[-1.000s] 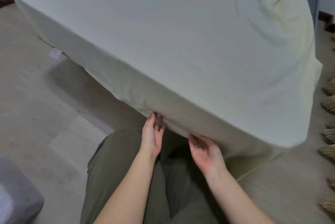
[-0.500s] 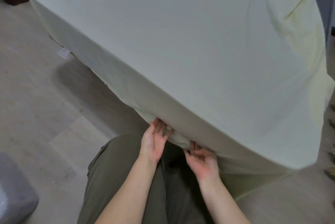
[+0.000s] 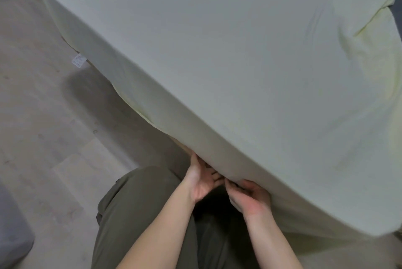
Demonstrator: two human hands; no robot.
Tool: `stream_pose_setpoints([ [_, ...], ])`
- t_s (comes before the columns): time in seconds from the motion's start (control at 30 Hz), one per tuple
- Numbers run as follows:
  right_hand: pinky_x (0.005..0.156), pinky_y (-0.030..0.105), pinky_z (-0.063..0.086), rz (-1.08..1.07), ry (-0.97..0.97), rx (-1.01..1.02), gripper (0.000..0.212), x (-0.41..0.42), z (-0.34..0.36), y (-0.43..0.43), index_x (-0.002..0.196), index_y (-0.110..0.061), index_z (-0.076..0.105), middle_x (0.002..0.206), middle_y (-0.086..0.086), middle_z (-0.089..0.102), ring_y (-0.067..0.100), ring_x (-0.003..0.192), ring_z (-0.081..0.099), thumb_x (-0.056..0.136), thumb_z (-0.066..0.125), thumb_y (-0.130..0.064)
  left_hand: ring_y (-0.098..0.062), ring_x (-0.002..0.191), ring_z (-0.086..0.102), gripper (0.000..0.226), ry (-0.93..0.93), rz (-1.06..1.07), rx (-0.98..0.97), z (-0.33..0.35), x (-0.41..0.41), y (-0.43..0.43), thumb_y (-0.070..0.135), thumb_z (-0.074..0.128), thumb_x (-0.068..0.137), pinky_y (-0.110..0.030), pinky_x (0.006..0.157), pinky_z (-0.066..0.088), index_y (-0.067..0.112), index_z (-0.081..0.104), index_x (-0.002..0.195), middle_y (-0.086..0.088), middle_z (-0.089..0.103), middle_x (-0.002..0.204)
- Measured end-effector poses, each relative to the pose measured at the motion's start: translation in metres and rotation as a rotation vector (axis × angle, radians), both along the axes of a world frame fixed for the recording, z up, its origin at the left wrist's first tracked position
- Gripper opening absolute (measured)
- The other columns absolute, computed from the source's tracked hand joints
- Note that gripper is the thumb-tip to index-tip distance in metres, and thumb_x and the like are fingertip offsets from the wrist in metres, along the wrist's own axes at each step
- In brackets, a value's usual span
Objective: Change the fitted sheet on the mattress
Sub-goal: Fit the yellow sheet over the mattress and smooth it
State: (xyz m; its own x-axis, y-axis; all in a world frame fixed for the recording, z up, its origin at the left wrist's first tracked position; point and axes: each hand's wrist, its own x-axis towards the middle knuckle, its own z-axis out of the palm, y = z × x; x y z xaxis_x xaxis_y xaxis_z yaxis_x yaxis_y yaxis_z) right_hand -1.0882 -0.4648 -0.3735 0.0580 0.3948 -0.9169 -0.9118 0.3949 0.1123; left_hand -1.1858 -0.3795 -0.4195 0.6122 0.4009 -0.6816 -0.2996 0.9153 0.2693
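closer together at 6 o'clock, my left hand (image 3: pixel 203 181) and right hand (image 3: pixel 250 196) grip the fitted sheet (image 3: pixel 217 62) (2 o'clock corner looks loose)

The floor (image 3: pixel 43 127) left of the mattress (image 3: pixel 239 62) lies open, broken only by a tag (image 3: pixel 78 61) at the mattress edge and a grey cushion (image 3: pixel 13 236) at the lower left. The mattress overhangs the left hand (image 3: pixel 202 179) and right hand (image 3: pixel 250 197), blocking the way up. The two hands almost touch, the right gripping the sheet (image 3: pixel 282 203). Trousers (image 3: pixel 134 214) close the space below.
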Motion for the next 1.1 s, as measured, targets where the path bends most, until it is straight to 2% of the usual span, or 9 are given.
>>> stream_pose_setpoints([
  [0.13,0.108,0.043,0.037,0.058,-0.035,-0.047,0.077,0.001,-0.006,0.004,0.131,-0.012,0.056,0.130,0.012,0.060,0.031,0.127,0.049,0.062,0.030,0.012,-0.035,0.083,0.072,0.060,0.386,-0.069,0.148,-0.002,-0.009,0.006,0.052,0.023,0.100,-0.043,0.077,0.059,0.005,0.057,0.115,-0.024,0.072,0.094],
  [0.23,0.105,0.045,0.037,0.098,-0.077,-0.042,0.070,0.003,-0.012,0.004,0.121,-0.009,0.059,0.134,0.013,0.057,0.032,0.130,0.047,0.061,0.030,0.013,-0.024,0.049,0.067,0.036,0.693,0.182,0.271,-0.007,-0.023,0.019,0.033,0.048,0.098,-0.028,0.045,0.053,0.001,0.061,0.091,-0.011,0.068,0.061],
  [0.3,0.104,0.046,0.037,0.099,-0.089,-0.034,0.062,0.003,-0.015,0.003,0.112,-0.005,0.060,0.132,0.013,0.058,0.032,0.129,0.047,0.061,0.030,0.013,-0.022,0.066,0.067,0.022,0.795,0.366,0.339,-0.009,-0.033,0.039,0.023,0.053,0.097,-0.027,0.056,0.052,0.003,0.060,0.095,-0.007,0.068,0.075],
  [0.37,0.103,0.046,0.038,0.103,-0.100,-0.042,0.062,0.004,-0.018,0.002,0.112,-0.005,0.060,0.131,0.013,0.059,0.032,0.128,0.048,0.061,0.031,0.013,-0.023,0.099,0.062,0.022,0.896,0.499,0.418,-0.005,-0.047,0.071,0.013,0.050,0.098,-0.030,0.086,0.050,0.006,0.058,0.117,-0.010,0.065,0.110],
  [0.47,0.097,0.047,0.041,0.124,-0.120,-0.042,0.054,0.003,-0.019,-0.001,0.105,-0.001,0.061,0.125,0.014,0.061,0.034,0.120,0.052,0.062,0.032,0.013,-0.024,0.115,0.055,0.039,0.787,0.589,0.428,-0.002,-0.074,0.125,0.002,0.040,0.099,-0.033,0.105,0.043,0.002,0.045,0.138,-0.011,0.057,0.127],
  [0.63,0.099,0.048,0.041,0.129,-0.133,-0.070,0.067,0.002,-0.015,-0.001,0.126,-0.008,0.058,0.124,0.016,0.063,0.034,0.121,0.053,0.066,0.035,0.009,-0.014,0.076,0.061,0.029,0.627,0.461,0.376,0.010,-0.090,0.181,0.004,0.046,0.095,-0.027,0.069,0.054,0.012,0.061,0.118,-0.001,0.067,0.087],
  [0.83,0.105,0.051,0.038,0.158,-0.142,-0.098,0.077,0.003,-0.019,-0.002,0.135,-0.010,0.053,0.133,0.014,0.059,0.034,0.127,0.050,0.064,0.032,0.011,-0.026,0.099,0.064,0.036,0.694,0.478,0.352,0.013,-0.082,0.183,0.001,0.055,0.090,-0.037,0.093,0.053,0.001,0.058,0.125,-0.014,0.067,0.116],
  [1.0,0.101,0.055,0.037,0.123,-0.117,-0.068,0.053,0.006,-0.015,0.002,0.118,-0.004,0.059,0.128,0.014,0.062,0.036,0.126,0.051,0.071,0.036,0.005,-0.013,0.052,0.055,0.018,0.620,0.556,0.267,0.023,-0.071,0.176,0.003,0.046,0.090,-0.017,0.048,0.048,0.012,0.062,0.089,-0.002,0.061,0.074],
  [1.1,0.102,0.052,0.039,0.126,-0.089,-0.062,0.038,0.010,-0.009,0.002,0.119,-0.007,0.061,0.125,0.015,0.064,0.035,0.122,0.054,0.089,0.040,-0.003,-0.017,0.058,0.056,0.021,0.538,0.586,0.217,0.036,-0.070,0.177,0.007,0.045,0.091,-0.020,0.050,0.049,0.015,0.059,0.077,-0.002,0.063,0.072],
])
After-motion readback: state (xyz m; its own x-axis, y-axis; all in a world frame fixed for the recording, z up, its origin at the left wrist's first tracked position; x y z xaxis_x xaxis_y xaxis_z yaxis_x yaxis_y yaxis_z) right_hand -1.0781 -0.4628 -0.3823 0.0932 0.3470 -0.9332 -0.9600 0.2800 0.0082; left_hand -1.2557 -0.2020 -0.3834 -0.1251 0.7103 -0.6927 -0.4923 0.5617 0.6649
